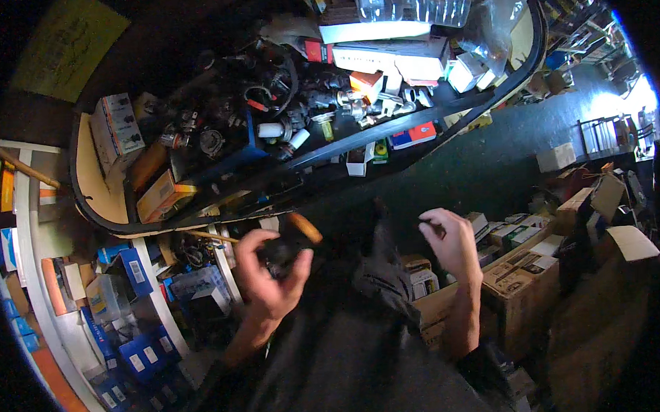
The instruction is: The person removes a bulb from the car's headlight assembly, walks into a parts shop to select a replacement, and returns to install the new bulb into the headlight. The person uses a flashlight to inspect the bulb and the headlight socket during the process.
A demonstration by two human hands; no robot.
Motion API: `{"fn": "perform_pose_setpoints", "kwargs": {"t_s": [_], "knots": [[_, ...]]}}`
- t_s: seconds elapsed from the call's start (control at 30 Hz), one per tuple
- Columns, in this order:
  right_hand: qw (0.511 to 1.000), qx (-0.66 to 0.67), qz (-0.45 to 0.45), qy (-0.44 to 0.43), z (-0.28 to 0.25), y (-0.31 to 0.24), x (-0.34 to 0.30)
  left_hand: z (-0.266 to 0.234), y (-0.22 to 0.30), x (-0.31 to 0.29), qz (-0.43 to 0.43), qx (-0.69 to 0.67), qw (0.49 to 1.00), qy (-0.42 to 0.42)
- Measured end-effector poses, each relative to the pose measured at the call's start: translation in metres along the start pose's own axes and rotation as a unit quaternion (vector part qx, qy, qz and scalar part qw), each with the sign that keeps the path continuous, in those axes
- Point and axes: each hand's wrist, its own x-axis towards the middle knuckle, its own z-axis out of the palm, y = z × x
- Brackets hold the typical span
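Head view: dark object [276, 257] in left hand [268, 289], right hand [453, 247] apart.

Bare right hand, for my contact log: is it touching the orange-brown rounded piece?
Apart: the head view shows a wide gap between the right hand and the orange-brown piece.

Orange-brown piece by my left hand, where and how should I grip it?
Probably pinch the orange-brown piece across its long sides, right hand coming from the right: it's elongated and slanted, and the left hand lies to its lower left.
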Motion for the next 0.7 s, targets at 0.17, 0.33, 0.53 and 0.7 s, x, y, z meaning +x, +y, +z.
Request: {"fn": "perform_pose_setpoints", "kwargs": {"t_s": [0.17,0.33,0.53,0.7], "knots": [[0.999,-0.003,0.021,-0.032,0.019,-0.037,-0.017,-0.051,-0.011,0.006,0.038,-0.021,0.987,0.155],[0.999,-0.021,-0.01,-0.024,0.009,-0.059,-0.004,-0.049,-0.035,0.014,-0.019,-0.005,0.996,0.092],[0.993,-0.034,-0.099,0.057,-0.039,-0.086,0.075,-0.045,-0.035,0.019,-0.108,-0.082,0.974,0.182],[0.974,-0.009,-0.225,0.041,-0.044,-0.113,0.14,-0.037,-0.036,0.043,-0.137,-0.074,0.911,0.382]]}}
